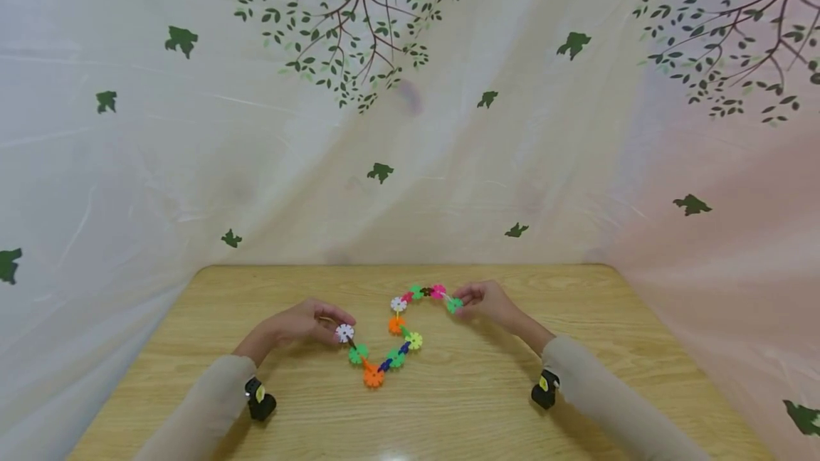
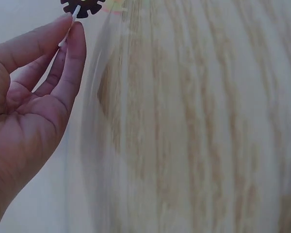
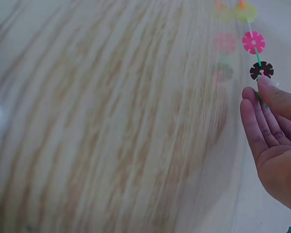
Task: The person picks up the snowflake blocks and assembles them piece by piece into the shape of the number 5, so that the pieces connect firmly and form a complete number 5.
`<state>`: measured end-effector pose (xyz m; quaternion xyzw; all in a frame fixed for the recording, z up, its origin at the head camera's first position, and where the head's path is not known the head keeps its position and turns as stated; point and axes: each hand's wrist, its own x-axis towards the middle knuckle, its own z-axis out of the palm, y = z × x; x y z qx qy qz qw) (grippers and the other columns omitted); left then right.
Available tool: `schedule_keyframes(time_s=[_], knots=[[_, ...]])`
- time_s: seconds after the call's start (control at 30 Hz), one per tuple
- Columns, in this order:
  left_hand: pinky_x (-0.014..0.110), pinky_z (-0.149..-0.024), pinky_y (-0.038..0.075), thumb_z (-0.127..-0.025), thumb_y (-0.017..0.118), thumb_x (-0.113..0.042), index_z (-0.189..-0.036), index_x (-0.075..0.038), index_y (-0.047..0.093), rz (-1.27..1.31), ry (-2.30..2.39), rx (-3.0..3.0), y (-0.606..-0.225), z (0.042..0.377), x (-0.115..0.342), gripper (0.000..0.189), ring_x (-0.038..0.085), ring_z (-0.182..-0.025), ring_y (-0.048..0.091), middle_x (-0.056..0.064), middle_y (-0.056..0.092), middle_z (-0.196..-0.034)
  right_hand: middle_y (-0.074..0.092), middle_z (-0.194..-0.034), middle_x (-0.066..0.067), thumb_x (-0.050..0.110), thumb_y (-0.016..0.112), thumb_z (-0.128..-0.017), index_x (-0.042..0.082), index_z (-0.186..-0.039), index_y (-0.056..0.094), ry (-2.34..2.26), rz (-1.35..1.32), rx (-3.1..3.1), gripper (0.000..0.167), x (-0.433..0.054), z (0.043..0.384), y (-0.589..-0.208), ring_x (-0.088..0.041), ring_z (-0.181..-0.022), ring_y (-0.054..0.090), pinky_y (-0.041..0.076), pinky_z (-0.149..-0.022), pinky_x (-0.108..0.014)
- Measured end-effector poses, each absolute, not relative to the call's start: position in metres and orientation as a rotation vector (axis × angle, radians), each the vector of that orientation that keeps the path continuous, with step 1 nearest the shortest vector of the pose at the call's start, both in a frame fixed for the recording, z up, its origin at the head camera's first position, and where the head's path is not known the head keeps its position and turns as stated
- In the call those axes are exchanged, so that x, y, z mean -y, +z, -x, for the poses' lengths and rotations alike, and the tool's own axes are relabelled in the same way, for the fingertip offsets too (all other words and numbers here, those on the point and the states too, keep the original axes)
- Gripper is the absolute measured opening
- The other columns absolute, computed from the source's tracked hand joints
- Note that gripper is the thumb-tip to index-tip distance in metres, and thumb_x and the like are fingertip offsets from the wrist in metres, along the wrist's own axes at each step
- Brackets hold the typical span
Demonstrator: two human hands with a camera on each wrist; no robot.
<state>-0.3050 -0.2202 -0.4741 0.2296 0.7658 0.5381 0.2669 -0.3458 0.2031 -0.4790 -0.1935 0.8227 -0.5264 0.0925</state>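
An S-shaped chain of notched plastic snowflake discs [image 1: 374, 375] lies over the table between the two hands, its colours mixed: white, green, orange, blue, yellow, pink, red and brown. At the chain's left end my left hand [image 1: 310, 321] pinches a white disc [image 1: 344, 333] between thumb and fingers. The left wrist view shows that disc edge-on in the fingertips, slotted to a dark disc [image 2: 82, 7]. My right hand [image 1: 487, 303] pinches a green disc [image 1: 455, 304] at the other end. In the right wrist view, black [image 3: 261, 71] and pink [image 3: 253, 42] discs stand just beyond the fingertips.
The wooden table [image 1: 512, 404] has a glossy top that mirrors the discs. Behind it hangs a pale curtain [image 1: 288, 183] printed with branches and leaves. A small black wrist device [image 1: 259, 400] sits on each sleeve.
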Motion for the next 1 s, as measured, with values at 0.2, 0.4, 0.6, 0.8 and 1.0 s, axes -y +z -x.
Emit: schedule_keyframes(time_s=[0.2, 0.4, 0.6, 0.8, 1.0], knots=[[0.027, -0.089, 0.058, -0.087, 0.076, 0.000, -0.130, 0.005, 0.064, -0.609, 1.436, -2.052, -0.475, 0.307, 0.217, 0.045, 0.015, -0.104, 0.069, 0.009, 0.072, -0.119, 0.071, -0.087, -0.013, 0.002, 0.082, -0.082, -0.007, -0.105, 0.073, -1.430, 0.661, -2.540, 0.026, -0.204, 0.345, -0.479, -0.008, -0.076, 0.063, 0.055, -0.066, -0.021], [0.025, -0.086, 0.057, -0.087, 0.073, 0.002, -0.130, 0.007, 0.063, -0.596, 1.445, -2.108, -0.475, 0.308, 0.216, 0.044, 0.015, -0.100, 0.067, 0.010, 0.072, -0.115, 0.069, -0.083, -0.009, 0.006, 0.086, -0.080, -0.002, -0.099, 0.074, -1.267, 0.730, -2.635, 0.024, -0.204, 0.343, -0.477, -0.007, -0.073, 0.060, 0.052, -0.064, -0.020], [0.023, -0.085, 0.055, -0.088, 0.074, -0.002, -0.130, 0.004, 0.064, -0.564, 1.449, -2.230, -0.478, 0.310, 0.212, 0.043, 0.015, -0.099, 0.064, 0.013, 0.071, -0.117, 0.069, -0.082, -0.008, 0.010, 0.087, -0.080, 0.000, -0.095, 0.073, -1.181, 0.737, -2.654, 0.023, -0.201, 0.337, -0.471, -0.010, -0.072, 0.059, 0.052, -0.060, -0.021], [0.022, -0.085, 0.055, -0.090, 0.071, -0.001, -0.133, 0.006, 0.061, -0.557, 1.501, -2.265, -0.482, 0.314, 0.207, 0.045, 0.016, -0.102, 0.063, 0.019, 0.069, -0.120, 0.067, -0.079, -0.008, 0.010, 0.088, -0.078, -0.001, -0.091, 0.072, -1.173, 0.783, -2.630, 0.023, -0.203, 0.330, -0.470, -0.010, -0.069, 0.058, 0.051, -0.061, -0.020], [0.023, -0.085, 0.056, -0.091, 0.069, 0.002, -0.133, 0.008, 0.061, -0.562, 1.501, -2.300, -0.480, 0.317, 0.206, 0.043, 0.015, -0.101, 0.064, 0.021, 0.069, -0.119, 0.067, -0.077, -0.003, 0.010, 0.087, -0.079, 0.001, -0.090, 0.071, -1.153, 0.806, -2.582, 0.023, -0.207, 0.321, -0.469, -0.006, -0.068, 0.058, 0.052, -0.061, -0.019]])
